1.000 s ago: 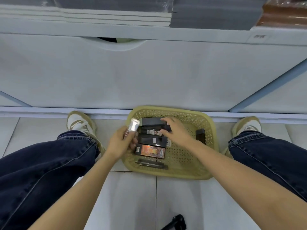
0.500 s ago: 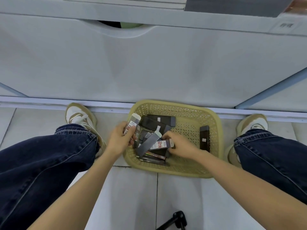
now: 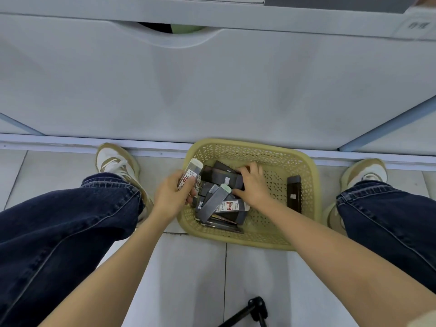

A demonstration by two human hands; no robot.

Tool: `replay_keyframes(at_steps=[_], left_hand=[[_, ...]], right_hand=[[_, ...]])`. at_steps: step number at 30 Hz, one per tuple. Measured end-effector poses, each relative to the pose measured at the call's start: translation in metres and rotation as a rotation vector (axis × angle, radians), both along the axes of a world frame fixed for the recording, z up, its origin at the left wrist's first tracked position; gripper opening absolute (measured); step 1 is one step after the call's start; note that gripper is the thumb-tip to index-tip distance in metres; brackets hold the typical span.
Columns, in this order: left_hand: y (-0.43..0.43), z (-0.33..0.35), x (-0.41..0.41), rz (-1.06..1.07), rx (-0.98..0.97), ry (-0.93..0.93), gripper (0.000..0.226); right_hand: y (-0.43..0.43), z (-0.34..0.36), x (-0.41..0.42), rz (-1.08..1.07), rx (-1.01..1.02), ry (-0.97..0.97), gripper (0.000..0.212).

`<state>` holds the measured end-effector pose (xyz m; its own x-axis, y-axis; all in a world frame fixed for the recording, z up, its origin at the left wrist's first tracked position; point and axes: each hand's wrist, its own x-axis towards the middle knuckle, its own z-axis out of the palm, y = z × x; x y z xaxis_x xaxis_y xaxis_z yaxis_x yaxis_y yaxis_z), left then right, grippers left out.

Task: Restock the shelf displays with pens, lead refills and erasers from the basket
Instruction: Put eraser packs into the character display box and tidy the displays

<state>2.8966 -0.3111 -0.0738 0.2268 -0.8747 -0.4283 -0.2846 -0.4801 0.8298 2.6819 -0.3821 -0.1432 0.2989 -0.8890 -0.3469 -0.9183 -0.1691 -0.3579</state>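
left hand (image 3: pixel 173 197) fingers wrapped round a clear white-capped lead refill case (image 3: pixel 191 175), right hand (image 3: pixel 254 185) fingers gripping a dark flat box (image 3: pixel 225 179) in yellow lattice plastic basket (image 3: pixel 306 167) on the floor

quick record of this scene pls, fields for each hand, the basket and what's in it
left hand: holds a refill tube over the basket, at its left rim
right hand: on the dark boxes in the basket, grip unclear
basket: yellow, on the floor by the shelf
contents: dark boxes piled left, one black box apart at right
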Motion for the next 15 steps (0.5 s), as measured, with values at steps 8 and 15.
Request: replay_keyframes(at_steps=[8, 15], left_hand=[[-0.001, 0.003, -0.002, -0.027, 0.017, -0.034, 0.011], [-0.009, 0.018, -0.01, -0.052, -0.042, -0.041, 0.016]], right_hand=[[-0.011, 0.014, -0.011, -0.011, 0.28, -0.079, 0.035], [-0.032, 0.067, -0.043, 0.06, 0.432, -0.284, 0.06]])
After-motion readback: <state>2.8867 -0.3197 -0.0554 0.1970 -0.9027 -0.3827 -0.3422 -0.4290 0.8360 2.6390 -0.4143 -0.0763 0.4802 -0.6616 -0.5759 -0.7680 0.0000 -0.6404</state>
